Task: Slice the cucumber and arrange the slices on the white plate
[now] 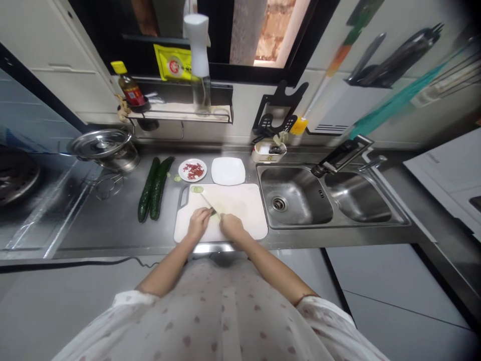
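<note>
My right hand point(232, 226) is closed round the handle of a kitchen knife point(207, 201), whose thin blade points up and left over the white cutting board point(248, 198). Close beside the blade, my left hand point(200, 223) pinches a short dark-green piece of cucumber point(213, 211); most of that piece is hidden by fingers and blade. Pale cucumber slices point(197, 189) lie together at the board's upper left. Two whole cucumbers point(156, 188) rest side by side on the counter, left of the board.
Behind the board stand a plate of chopped red bits point(193, 170) and a white square plate point(228, 171). A double sink point(296, 193) is at the right. A lidded steel pot point(112, 150) and wire rack point(108, 186) stand left. Bottles occupy the wall shelf point(176, 111).
</note>
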`<action>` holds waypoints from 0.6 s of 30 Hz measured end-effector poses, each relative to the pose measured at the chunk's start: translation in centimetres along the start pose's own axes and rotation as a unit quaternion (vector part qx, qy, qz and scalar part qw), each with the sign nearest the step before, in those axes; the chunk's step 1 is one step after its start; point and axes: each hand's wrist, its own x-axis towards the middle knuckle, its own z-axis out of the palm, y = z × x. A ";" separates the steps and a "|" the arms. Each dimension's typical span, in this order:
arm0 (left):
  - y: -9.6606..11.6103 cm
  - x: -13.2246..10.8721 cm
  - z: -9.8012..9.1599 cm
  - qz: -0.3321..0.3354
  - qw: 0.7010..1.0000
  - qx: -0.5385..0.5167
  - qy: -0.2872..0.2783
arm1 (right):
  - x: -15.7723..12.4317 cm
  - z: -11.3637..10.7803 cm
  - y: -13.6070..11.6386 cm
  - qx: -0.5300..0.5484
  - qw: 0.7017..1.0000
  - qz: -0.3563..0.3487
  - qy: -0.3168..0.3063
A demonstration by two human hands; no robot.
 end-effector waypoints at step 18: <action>0.2 0.1 -0.1 0.001 1.000 0.007 0.002 | 1.1 0.1 -0.5 0.018 1.000 -0.011 0.004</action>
